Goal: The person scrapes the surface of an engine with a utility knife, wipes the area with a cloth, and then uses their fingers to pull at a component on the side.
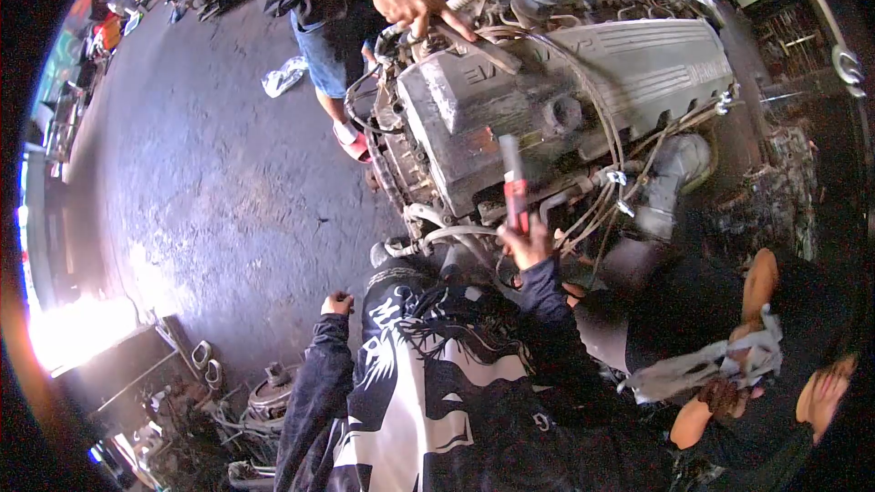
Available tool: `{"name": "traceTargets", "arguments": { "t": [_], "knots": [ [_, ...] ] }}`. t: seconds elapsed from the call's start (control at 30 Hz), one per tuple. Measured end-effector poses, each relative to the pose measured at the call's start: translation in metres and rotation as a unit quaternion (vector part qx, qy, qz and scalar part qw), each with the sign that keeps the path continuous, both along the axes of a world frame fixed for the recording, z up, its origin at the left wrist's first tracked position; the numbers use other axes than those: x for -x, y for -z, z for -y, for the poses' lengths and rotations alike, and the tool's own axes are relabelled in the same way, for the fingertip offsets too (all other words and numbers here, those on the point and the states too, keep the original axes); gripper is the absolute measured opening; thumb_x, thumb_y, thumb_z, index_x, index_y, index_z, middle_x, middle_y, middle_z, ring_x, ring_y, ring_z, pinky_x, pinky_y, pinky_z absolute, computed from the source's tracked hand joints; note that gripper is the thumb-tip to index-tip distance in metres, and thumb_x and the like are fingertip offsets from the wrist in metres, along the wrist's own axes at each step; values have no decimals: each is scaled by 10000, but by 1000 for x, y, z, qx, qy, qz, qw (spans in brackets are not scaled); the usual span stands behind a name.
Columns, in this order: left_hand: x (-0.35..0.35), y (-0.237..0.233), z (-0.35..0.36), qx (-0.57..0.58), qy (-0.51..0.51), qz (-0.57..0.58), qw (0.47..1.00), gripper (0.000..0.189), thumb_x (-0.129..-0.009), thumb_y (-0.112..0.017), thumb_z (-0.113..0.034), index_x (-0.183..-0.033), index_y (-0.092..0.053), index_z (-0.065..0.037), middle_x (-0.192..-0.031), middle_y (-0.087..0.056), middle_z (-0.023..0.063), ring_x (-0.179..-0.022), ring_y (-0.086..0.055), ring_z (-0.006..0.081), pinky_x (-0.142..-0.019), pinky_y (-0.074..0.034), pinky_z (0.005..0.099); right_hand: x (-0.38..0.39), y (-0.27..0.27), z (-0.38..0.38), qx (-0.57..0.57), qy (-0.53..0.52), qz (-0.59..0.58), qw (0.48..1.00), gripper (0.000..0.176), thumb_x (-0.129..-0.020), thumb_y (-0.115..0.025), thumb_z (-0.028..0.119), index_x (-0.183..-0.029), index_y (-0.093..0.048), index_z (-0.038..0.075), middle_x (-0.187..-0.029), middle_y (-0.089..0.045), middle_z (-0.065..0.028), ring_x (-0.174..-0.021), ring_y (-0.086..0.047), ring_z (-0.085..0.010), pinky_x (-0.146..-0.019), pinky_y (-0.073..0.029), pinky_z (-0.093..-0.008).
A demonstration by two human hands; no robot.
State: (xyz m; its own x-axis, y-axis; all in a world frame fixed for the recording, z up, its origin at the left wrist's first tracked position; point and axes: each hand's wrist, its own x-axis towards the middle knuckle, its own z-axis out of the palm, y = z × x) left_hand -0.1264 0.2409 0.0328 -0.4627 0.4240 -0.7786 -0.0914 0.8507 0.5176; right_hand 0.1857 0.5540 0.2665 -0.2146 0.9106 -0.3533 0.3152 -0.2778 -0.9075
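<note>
My right hand (pixel 527 244) grips a slim red-and-grey tool (pixel 516 191), its grey end pointing up toward the large engine. Motion smears the tool, so I cannot tell its exact kind. Beyond it lies the engine's long metal valve cover (pixel 629 64), with a round filler cap (pixel 562 113) near its middle. Hoses and cables (pixel 602 205) run along the engine's near side, close to my right hand. Left of my torso, my left hand (pixel 337 302) hangs low with fingers curled and nothing visible in them, over the dark floor.
Across the engine, another person's hand (pixel 410 2) rests on a flat bar (pixel 478 44) above the valve cover. At lower right sits a person with a grey rag (pixel 706 369). Engine parts (pixel 269 392) lie lower left; a plastic bag (pixel 284 77) is on the floor (pixel 219 164).
</note>
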Motion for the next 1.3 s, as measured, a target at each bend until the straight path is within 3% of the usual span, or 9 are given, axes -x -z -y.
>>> {"name": "traceTargets", "arguments": {
  "t": [0.13,0.37,0.53,0.73,0.9,1.03,1.2,1.27,1.3],
  "knots": [
    [2,5,6,3,-8,29,1000,248,-769,-654,-191,-892,-626,23,-724,-660,100,-590,-647,171,-555,-518,292,15,-27,22,-317,-211,118,917,347,-682,-685,317,-790,-555,13,-687,-569,-131,-634,-570,-276,-598,-442,-394],
    [-11,-49,-13,8,-6,-16,1000,203,-768,-655,-142,-884,-630,23,-716,-659,101,-592,-647,169,-542,-521,287,8,19,12,4,163,19,986,379,-641,-786,280,-779,-554,15,-643,-545,-75,-579,-533,-212,-530,-408,-354],
    [-3,-60,-14,35,50,-54,997,225,-776,-644,-190,-885,-645,7,-721,-662,97,-613,-651,157,-585,-515,288,-6,64,24,-279,-84,258,921,261,-643,-732,152,-770,-533,41,-659,-529,-31,-578,-511,-137,-529,-407,-280],
    [24,16,32,-24,-23,23,999,231,-779,-633,-204,-893,-651,-4,-711,-661,87,-607,-651,158,-594,-505,282,3,71,16,-26,259,-28,965,254,-694,-729,205,-733,-550,28,-576,-540,-23,-459,-497,-125,-442,-387,-288],
    [38,-2,28,72,61,-27,995,237,-749,-664,-249,-867,-673,-44,-743,-675,86,-629,-654,167,-633,-511,294,-20,116,25,-285,33,209,935,302,-713,-686,194,-893,-534,5,-667,-594,-63,-519,-528,-237,-488,-430,-358],
    [55,-2,24,82,179,-56,979,293,-734,-644,-346,-888,-681,-99,-717,-673,84,-648,-659,199,-676,-509,303,-13,120,29,27,275,-13,961,220,-683,-668,36,-845,-518,26,-591,-526,-31,-415,-464,-115,-367,-359,-241],
    [84,8,-2,66,182,-58,979,274,-745,-635,-325,-895,-679,-101,-688,-669,76,-639,-661,179,-662,-513,299,14,65,30,-404,-52,233,883,210,-650,-673,72,-819,-548,66,-573,-521,-24,-456,-505,-138,-401,-379,-290],
    [88,-15,-23,49,155,-75,984,242,-757,-637,-293,-892,-674,-95,-696,-671,70,-612,-658,161,-635,-515,291,15,84,25,-65,300,13,952,203,-651,-675,91,-806,-547,62,-550,-506,-27,-457,-507,-145,-408,-385,-302],
    [88,-21,-29,13,126,-73,989,210,-768,-636,-265,-875,-669,-87,-691,-668,57,-587,-652,152,-614,-514,287,10,88,21,-6,281,53,958,216,-650,-688,93,-801,-539,52,-586,-516,-43,-449,-500,-133,-402,-382,-293]
  ]
}}
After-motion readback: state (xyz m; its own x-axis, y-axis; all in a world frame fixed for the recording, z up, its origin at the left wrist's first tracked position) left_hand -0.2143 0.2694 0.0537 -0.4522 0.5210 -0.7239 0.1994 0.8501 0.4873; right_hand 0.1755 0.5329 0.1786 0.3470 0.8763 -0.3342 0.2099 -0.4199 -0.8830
